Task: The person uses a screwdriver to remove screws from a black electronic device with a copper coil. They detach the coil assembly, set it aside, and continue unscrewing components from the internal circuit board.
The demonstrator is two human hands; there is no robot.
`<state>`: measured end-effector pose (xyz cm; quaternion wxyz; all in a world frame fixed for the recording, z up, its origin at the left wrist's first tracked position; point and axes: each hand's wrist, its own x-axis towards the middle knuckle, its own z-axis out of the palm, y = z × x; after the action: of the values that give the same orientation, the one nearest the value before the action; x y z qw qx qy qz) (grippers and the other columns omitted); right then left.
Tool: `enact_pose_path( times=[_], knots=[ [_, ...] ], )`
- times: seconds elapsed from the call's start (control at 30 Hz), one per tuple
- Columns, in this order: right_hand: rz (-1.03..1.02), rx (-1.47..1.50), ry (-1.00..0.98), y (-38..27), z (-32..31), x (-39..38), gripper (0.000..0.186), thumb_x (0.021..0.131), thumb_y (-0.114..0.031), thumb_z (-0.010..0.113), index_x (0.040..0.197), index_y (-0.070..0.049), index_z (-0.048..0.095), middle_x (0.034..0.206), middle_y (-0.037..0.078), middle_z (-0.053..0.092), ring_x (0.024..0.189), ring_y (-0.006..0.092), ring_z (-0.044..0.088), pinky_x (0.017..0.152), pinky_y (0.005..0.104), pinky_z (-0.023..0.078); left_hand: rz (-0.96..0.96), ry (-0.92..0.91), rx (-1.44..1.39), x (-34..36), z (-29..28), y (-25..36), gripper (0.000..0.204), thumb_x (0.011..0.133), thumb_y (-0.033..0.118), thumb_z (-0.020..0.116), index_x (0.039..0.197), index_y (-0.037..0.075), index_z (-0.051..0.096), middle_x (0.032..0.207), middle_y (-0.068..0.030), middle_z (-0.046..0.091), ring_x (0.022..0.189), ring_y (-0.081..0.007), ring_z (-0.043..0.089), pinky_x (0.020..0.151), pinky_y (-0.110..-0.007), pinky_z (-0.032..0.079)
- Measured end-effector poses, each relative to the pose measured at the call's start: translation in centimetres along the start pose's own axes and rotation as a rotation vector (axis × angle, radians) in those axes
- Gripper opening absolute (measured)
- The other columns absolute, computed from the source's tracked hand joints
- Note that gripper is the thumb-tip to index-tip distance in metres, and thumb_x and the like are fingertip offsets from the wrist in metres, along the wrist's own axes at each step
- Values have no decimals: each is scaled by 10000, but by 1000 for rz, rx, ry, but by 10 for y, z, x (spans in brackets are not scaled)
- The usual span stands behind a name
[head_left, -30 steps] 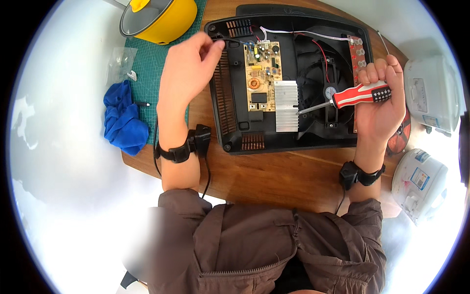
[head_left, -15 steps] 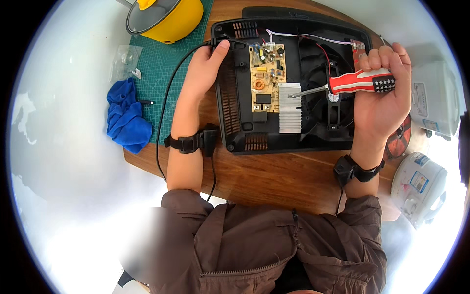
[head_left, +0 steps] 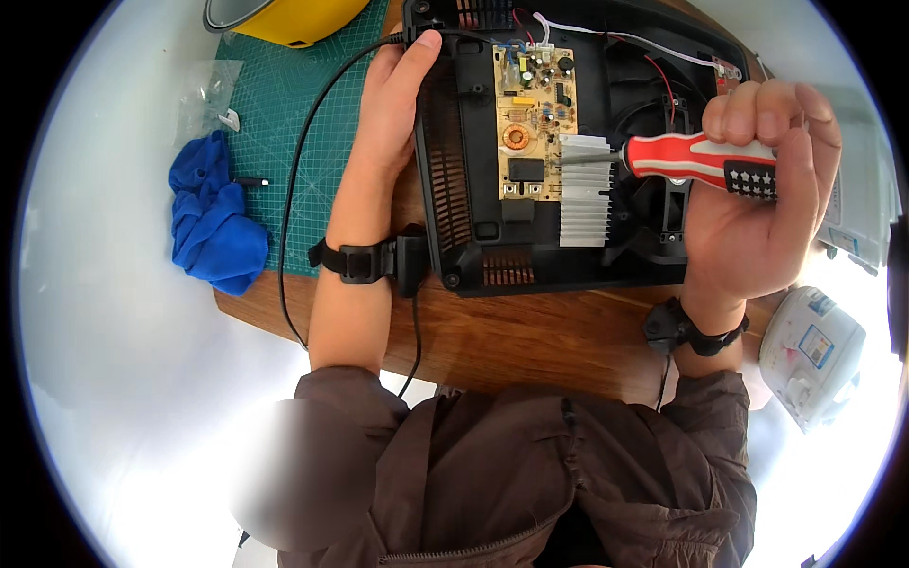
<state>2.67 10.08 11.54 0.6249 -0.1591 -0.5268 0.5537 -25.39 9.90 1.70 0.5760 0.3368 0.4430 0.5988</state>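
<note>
A black plastic appliance housing (head_left: pixel 464 227) lies open-side up, holding a yellowish circuit board (head_left: pixel 535 114), a silver finned heat sink (head_left: pixel 585 213) and a black fan (head_left: pixel 630 118). At its left rim is my left hand (head_left: pixel 393 104), thumb on top by the corner where the black power cord (head_left: pixel 327 95) enters; its other fingers are mostly hidden. My right hand (head_left: pixel 757 189) is closed around the handle of a red, white and black screwdriver (head_left: pixel 677 156). The shaft points left across the heat sink, and I cannot tell whether the tip touches anything.
Left of the housing, a green cutting mat (head_left: pixel 294 123) bears a crumpled blue cloth (head_left: pixel 216 218). A yellow pot (head_left: pixel 312 21) stands at the far left. To the right are a white appliance (head_left: pixel 810 355) and a pale container (head_left: pixel 857 204). The wooden table edge (head_left: pixel 492 364) runs near my body.
The view has shifted, so the housing and pot sit higher in it. My right hand and the screwdriver look larger, and the handle tilts down more to the right. My left hand keeps its place.
</note>
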Motion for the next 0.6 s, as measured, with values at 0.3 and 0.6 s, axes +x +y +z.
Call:
enact_pose_path(
  times=[0.3,0.6],
  knots=[
    [-8,-37,-38,10,5,-1,297,1043,-142,484,1308,-40,571,1083,87,498,1003,221,460,924,425,393,-13,76,-15,0,-11,-8,322,1035,281,622,1176,-8,640,1036,-90,727,858,-148,712,727,-285,580],
    [9,-160,-50,8,7,-4,222,1008,-155,569,1222,-115,616,1036,53,497,973,189,485,906,395,398,-86,-10,-69,-3,5,9,339,1053,266,597,1217,-28,630,1071,-75,711,921,-140,682,795,-280,549]
  ],
)
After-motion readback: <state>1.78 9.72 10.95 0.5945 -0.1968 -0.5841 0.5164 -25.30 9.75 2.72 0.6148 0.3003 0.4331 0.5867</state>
